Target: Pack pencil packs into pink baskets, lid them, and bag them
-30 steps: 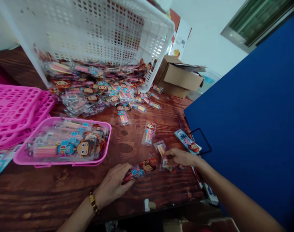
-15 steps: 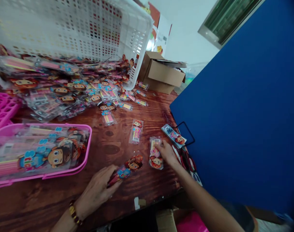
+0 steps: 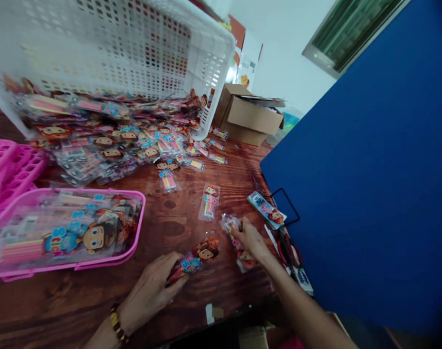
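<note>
My left hand (image 3: 153, 283), a beaded bracelet at its wrist, is closed around a clear cartoon-printed packet (image 3: 197, 259) whose printed head end sticks out past the fingers. To its right, my right hand (image 3: 253, 238) grips the side of another clear packet of pink and yellow sticks (image 3: 231, 224). That one is tilted on the tabletop, and the fingertips beneath it are hidden. Between and beyond the hands lies a single flat packet (image 3: 209, 202). A pink basket (image 3: 142, 213) full of similar packets stands left of my left hand.
A white perforated basket (image 3: 206, 58) lies on its side at the back, packets spilling out. A cardboard box (image 3: 252, 118) stands behind. Pink perforated trays (image 3: 20, 167) are at the left. A packet stack (image 3: 267, 211) and red-handled scissors (image 3: 289, 249) lie by the blue panel (image 3: 359, 169).
My right hand has closed on the packet beside it and tilted it, where before the packet lay flat. My left hand keeps its hold. The whole view has shifted slightly.
</note>
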{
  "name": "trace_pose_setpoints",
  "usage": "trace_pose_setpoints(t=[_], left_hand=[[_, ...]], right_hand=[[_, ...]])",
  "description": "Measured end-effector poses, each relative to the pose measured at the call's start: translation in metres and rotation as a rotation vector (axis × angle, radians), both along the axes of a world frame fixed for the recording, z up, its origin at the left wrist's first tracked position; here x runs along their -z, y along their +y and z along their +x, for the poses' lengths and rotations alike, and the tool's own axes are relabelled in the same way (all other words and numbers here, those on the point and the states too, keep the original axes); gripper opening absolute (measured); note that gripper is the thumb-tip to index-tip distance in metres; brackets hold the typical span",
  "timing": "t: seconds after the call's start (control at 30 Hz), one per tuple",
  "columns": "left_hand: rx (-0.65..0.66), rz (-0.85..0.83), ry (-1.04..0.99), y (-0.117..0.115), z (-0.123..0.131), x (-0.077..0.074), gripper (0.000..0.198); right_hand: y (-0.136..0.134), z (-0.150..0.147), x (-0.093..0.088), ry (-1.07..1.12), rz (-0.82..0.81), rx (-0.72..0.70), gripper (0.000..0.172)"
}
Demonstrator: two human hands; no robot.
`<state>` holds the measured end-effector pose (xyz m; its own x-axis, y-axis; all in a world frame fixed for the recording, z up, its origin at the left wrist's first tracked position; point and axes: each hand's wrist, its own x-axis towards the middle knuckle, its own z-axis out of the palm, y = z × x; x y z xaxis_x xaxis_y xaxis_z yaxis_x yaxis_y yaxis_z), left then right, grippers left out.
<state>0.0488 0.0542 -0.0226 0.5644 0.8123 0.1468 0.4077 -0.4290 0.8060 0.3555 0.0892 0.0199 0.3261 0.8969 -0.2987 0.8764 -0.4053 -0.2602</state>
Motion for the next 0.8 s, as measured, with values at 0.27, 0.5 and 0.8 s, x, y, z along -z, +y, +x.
trace_pose_setpoints(t=[0.27, 0.5, 0.8], left_hand=[[0.018, -0.036, 0.05, -0.002, 0.0, -0.001, 0.011], [-0.003, -0.038, 0.086, -0.003, 0.001, -0.001, 0.007], [-0.025, 0.021, 0.065, -0.001, 0.002, 0.001, 0.022]], right_hand=[[0.097, -0.001, -0.054, -0.162, -0.008, -1.103, 0.039], [0.142, -0.047, -0.035, -0.499, 0.014, -1.432, 0.022], [0.168, -0.063, -0.05, -0.364, -0.011, -1.311, 0.02]])
